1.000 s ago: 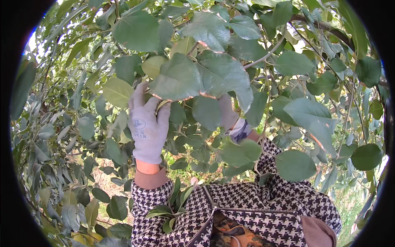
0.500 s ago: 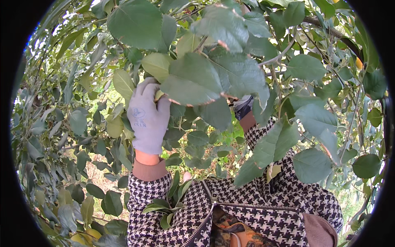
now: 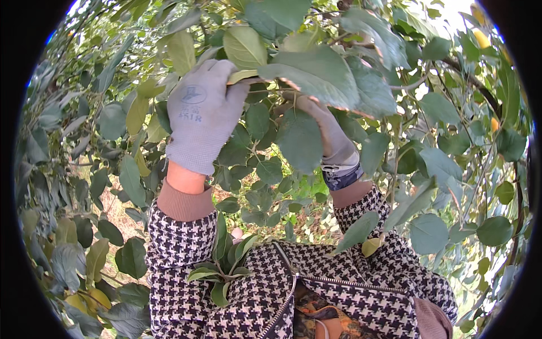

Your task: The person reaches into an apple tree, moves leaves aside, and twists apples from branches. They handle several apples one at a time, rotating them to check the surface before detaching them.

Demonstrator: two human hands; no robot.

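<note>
My left hand, in a grey knit glove, is raised among the leaves left of the middle. Its fingers curl closed around a leafy twig, and a yellow-green leaf pokes out by the thumb. To its right my right hand, also gloved in grey, reaches up behind a large green leaf. That leaf and another hanging one cover most of its fingers, so its grip is hidden. Both hands are close to the same branch, a short gap apart.
Dense foliage surrounds both arms. A thicker branch runs along the upper right, with yellow-orange fruit near it. More yellow fruit shows at lower left. A leafy sprig lies against my checked jacket.
My right hand has come up and leftward into clearer view, nearer my left hand. My left hand has risen slightly with the twig. The leaves above have shifted.
</note>
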